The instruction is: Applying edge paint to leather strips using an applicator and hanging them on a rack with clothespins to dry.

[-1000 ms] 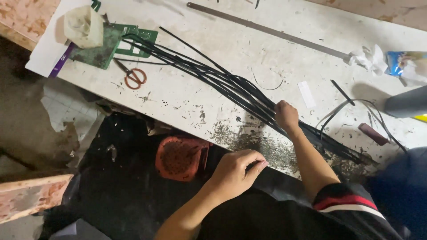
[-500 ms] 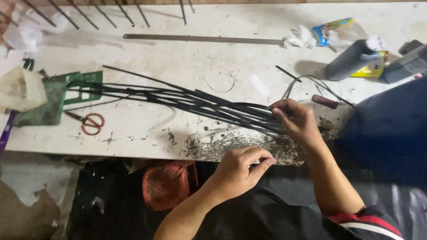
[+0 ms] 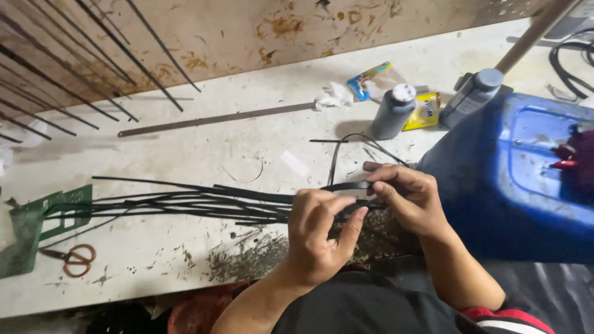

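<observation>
While our left hand [image 3: 318, 238] closes thumb and fingers around the near end of the bundle of black strips [image 3: 204, 204], our right hand [image 3: 408, 198] pinches a single black strip [image 3: 346, 185] just beside it, fingers curled shut on it. The bundle lies flat across the white worktable [image 3: 185, 148], running left toward a green plastic piece [image 3: 43, 222]. Orange-handled scissors [image 3: 74, 260] lie near the table's front edge. Two dark bottles [image 3: 396, 111] stand beyond our hands, near a long metal ruler [image 3: 216, 119].
</observation>
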